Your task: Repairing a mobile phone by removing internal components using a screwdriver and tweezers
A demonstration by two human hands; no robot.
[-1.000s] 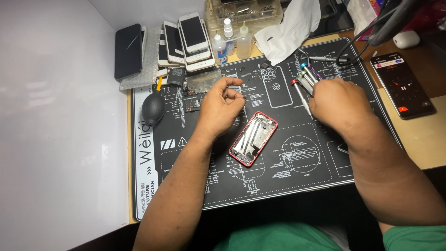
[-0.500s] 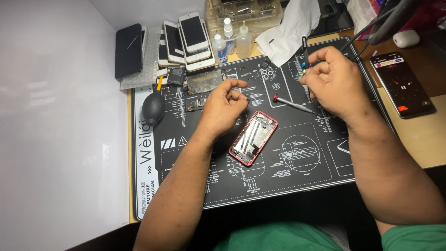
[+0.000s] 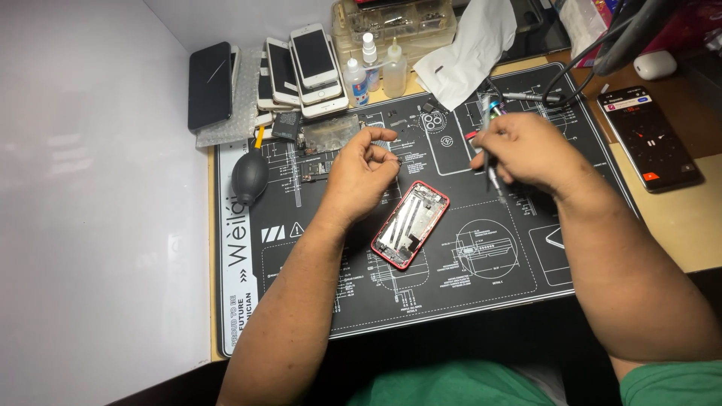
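Opened red phone (image 3: pixel 410 224) lies mid-mat, screen off, guts showing. Right hand (image 3: pixel 526 150), just right & far of it, is clamped on a slim screwdriver (image 3: pixel 492 167), tip down. Left hand (image 3: pixel 362 174) hovers at the phone's left, fingers curled, w/ nothing visible in them. Step looks like tool pickup; next calls for seating the tip on 1 screw inside. Black mat (image 3: pixel 466 289) beneath.

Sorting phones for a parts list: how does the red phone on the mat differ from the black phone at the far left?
The red phone lies opened, its insides showing; the black phone is closed. The red one sits on the black mat by the left hand; the black one lies off it. Both lie flat.
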